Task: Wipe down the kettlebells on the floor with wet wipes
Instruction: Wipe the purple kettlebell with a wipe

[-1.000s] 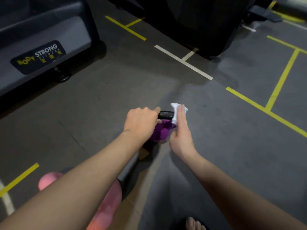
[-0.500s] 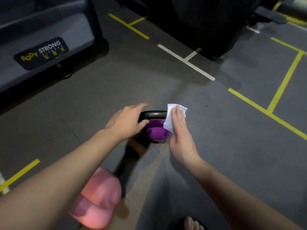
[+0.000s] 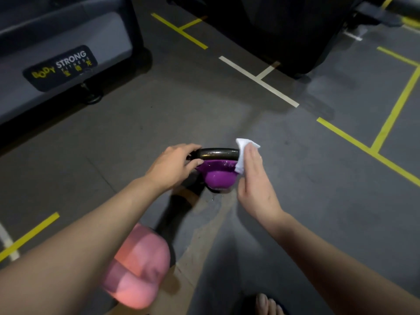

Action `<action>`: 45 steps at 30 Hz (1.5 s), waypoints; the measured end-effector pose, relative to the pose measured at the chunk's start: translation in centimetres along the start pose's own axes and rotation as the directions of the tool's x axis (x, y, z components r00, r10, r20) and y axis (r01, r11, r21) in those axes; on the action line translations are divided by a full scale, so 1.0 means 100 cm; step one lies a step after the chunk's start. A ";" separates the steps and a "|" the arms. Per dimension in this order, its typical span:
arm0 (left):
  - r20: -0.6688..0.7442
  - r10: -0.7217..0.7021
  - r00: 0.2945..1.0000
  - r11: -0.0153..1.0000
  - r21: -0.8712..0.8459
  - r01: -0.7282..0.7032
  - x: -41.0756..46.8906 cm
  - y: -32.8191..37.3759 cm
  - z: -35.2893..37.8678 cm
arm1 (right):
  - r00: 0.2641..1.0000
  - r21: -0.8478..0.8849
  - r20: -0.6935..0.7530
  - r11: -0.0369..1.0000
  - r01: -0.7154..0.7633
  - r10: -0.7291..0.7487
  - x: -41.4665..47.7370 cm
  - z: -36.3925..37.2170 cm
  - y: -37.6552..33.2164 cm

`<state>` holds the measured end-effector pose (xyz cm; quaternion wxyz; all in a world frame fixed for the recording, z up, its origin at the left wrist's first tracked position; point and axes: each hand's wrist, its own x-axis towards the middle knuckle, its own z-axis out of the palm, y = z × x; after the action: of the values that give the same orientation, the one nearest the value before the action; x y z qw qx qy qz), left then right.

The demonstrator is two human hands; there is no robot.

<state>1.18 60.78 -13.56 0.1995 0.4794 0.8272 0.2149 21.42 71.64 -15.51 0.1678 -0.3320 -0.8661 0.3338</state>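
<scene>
A purple kettlebell (image 3: 219, 177) with a black handle (image 3: 218, 153) stands on the grey floor at the centre. My left hand (image 3: 175, 165) pinches the handle's left end, fingers on top and thumb underneath. My right hand (image 3: 254, 178) lies flat with straight fingers, pressing a white wet wipe (image 3: 243, 153) against the right end of the handle and the bell's right shoulder. The purple top looks wet and shiny. A pink kettlebell (image 3: 138, 269) sits nearer to me at the lower left, partly hidden by my left forearm.
A grey machine with a "Body Strong" label (image 3: 61, 67) stands at the upper left. A dark machine base (image 3: 284, 30) is at the top centre. Yellow floor lines (image 3: 391, 119) and white floor lines (image 3: 259, 81) cross the floor. My toes (image 3: 269, 304) show at the bottom edge.
My left hand let go of its full grip on the handle's middle and now pinches its left end, baring more of the handle. My right hand keeps the wipe at the right side.
</scene>
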 end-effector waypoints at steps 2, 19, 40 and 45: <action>0.012 0.012 1.000 0.999 -0.051 -0.012 0.000 -0.005 -0.001 | 0.991 -0.111 0.028 0.985 0.130 -0.128 0.003 0.004 0.014; -0.055 -0.083 0.995 0.984 -0.162 0.074 -0.002 -0.009 0.014 | 0.934 -0.468 0.112 0.811 0.350 -0.339 0.015 0.011 0.004; -0.062 -0.071 0.996 0.995 -0.075 0.066 -0.007 -0.012 0.021 | 0.943 -0.470 0.128 0.819 0.330 -0.307 0.006 0.000 0.008; -0.071 -0.048 0.996 0.993 -0.115 0.039 -0.002 -0.008 0.017 | 0.964 -0.389 0.117 0.882 0.265 -0.238 0.014 -0.009 0.015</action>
<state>1.60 60.53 -15.34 0.2003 0.4410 0.8307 0.2745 21.61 73.83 -15.75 0.1095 -0.2328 -0.9569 0.1350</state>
